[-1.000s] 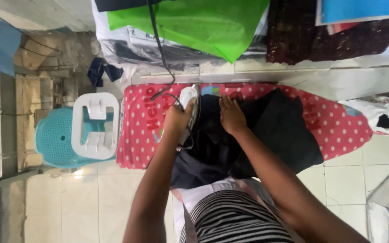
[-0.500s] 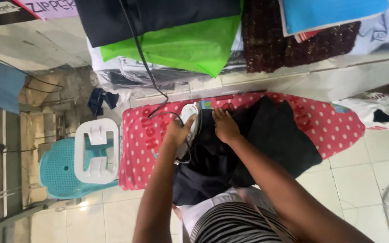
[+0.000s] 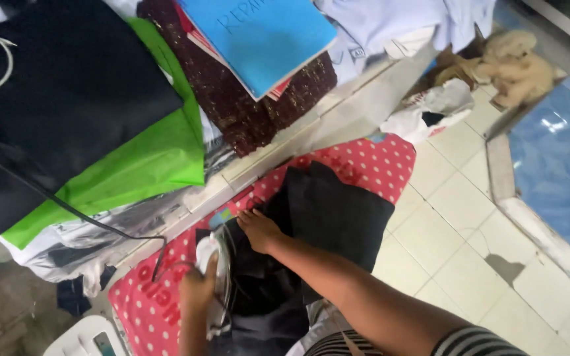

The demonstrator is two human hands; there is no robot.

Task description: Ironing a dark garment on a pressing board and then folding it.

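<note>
Iron [image 3: 214, 273]: white, at 7 o'clock in view, standing on the black garment [image 3: 328, 217].
Left hand [image 3: 196, 290]: fingers closed around the iron's handle.
Right hand [image 3: 258, 229]: open, flat on the garment, at the iron's 2 o'clock.
Board [image 3: 371, 165]: red with white dots, under the garment.
Cord [image 3: 87, 221]: black, leaving toward 10 o'clock.

Left hand [image 3: 197, 290] gripping iron [image 3: 218, 264]; right hand [image 3: 258, 229] on black garment [image 3: 328, 211]

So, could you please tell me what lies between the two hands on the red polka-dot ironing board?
In the head view, only black fabric lies between the left hand, on the white iron, and the right hand.
</note>
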